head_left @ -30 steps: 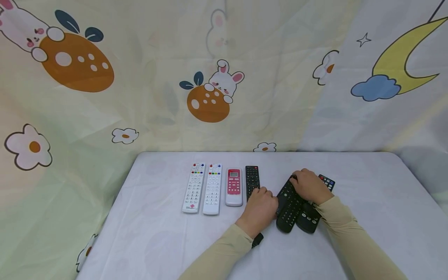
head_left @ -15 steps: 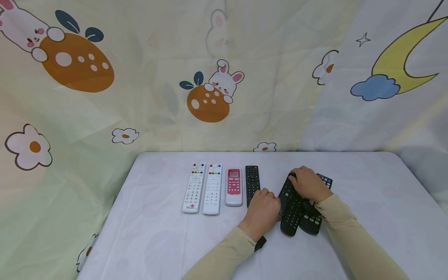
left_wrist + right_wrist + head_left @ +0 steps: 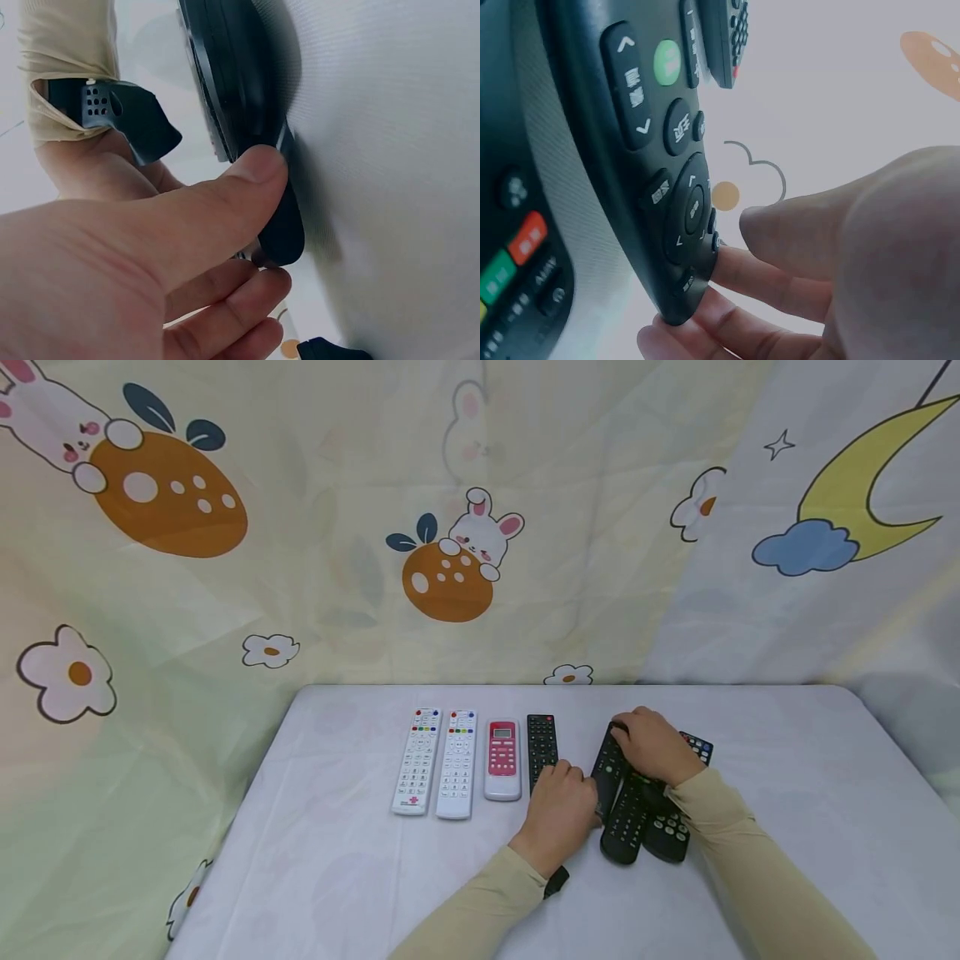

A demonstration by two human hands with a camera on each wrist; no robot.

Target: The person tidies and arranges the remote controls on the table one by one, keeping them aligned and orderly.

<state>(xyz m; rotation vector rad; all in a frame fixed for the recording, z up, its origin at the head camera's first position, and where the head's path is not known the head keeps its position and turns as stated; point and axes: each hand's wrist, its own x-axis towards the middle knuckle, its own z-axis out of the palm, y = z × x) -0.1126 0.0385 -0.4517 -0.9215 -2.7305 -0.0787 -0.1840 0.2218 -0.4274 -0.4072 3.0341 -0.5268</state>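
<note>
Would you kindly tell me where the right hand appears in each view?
Head: the right hand is right of centre, just below mid-height.
Left wrist: the right hand is at left, partly hidden, below the beige sleeve.
Right wrist: the right hand fills the lower right.
Shared landmark: black remotes.

Right hand (image 3: 855,240) touching black remote (image 3: 626,176), second remote (image 3: 514,240) alongside

Just behind the white table (image 3: 322,860) hangs a cartoon curtain (image 3: 337,460). Printed rabbits (image 3: 480,537) clutch spotted fruits (image 3: 161,522) there; a blue cloud (image 3: 806,550) overlaps a crescent moon (image 3: 834,493).
</note>
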